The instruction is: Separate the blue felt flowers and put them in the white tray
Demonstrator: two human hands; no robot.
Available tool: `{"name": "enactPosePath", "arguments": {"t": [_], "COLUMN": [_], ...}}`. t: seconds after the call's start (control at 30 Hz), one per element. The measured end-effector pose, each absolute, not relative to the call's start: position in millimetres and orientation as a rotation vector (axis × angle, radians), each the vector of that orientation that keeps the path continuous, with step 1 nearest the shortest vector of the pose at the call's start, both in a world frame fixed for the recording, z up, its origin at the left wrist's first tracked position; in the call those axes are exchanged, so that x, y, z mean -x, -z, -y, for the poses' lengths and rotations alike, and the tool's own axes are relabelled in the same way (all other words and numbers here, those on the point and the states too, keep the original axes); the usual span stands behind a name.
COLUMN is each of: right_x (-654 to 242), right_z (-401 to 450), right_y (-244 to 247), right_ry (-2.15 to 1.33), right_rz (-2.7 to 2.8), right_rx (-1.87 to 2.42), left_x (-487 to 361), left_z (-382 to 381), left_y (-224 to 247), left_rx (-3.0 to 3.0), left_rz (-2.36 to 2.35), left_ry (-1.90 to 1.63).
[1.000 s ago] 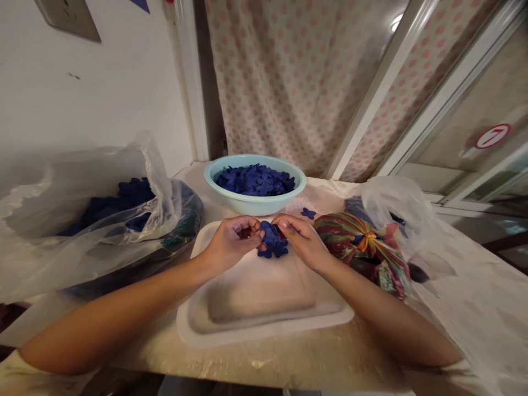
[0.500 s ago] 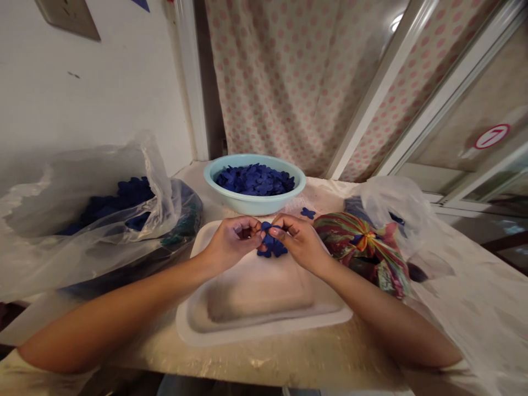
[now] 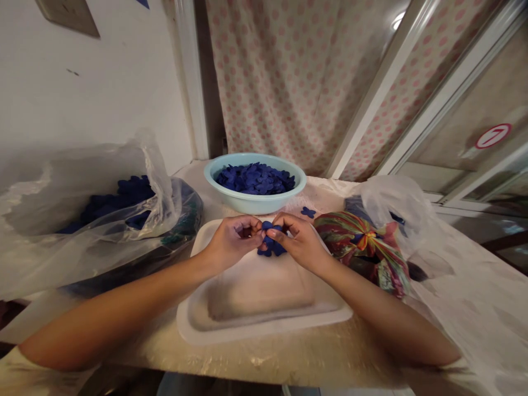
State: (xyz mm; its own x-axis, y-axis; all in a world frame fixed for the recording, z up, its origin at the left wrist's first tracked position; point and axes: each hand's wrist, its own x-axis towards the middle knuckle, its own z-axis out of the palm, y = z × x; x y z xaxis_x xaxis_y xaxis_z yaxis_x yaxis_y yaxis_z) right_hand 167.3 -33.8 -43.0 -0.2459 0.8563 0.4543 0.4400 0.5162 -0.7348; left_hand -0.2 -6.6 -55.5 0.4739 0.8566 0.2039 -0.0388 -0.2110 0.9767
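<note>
My left hand (image 3: 231,243) and my right hand (image 3: 300,242) meet above a white moulded tray (image 3: 264,329). Their fingertips pinch a small bunch of dark blue flower-shaped cutouts (image 3: 270,245) from either side, and the fingers hide part of the bunch. The cutouts look like felt or thick paper, though I cannot tell which. Beyond the hands, a pale blue plastic basin (image 3: 252,204) holds a heap of similar cutouts. One loose blue cutout (image 3: 308,212) lies just past my right hand.
A clear plastic bag (image 3: 103,181) at the left holds more blue cutouts. A multicoloured striped cloth bundle (image 3: 358,247) and a crumpled clear bag (image 3: 391,206) sit at the right. A polka-dot curtain hangs behind the table.
My hands have drawn slightly closer around the blue cutouts, so less of the bunch shows below them. The basin, tray and loose cutout stay in place.
</note>
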Motion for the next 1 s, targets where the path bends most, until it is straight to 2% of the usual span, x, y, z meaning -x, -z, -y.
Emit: {"name": "enactPosePath", "arguments": {"t": [0.33,0.63,0.83,1.0], "right_x": [-168,-170,-171,-173], "right_z": [35,33,35,33], "right_y": [43,42,45,52], "right_ry": [-0.675,-0.532,-0.574,-0.357], "right_rz": [1.861,1.920,1.852,1.738], "right_rx": [1.062,1.044,1.020,1.042], "left_x": [-2,0,0,-1], "left_z": [8,7,6,6], "left_y": [51,55,55,52], "left_rx": [-1.525,-1.557,-1.546,-1.475], "left_rz": [-0.722,-0.730,-0.739,-0.760], "left_ry": [-0.984,-0.988,-1.020,-1.100]}}
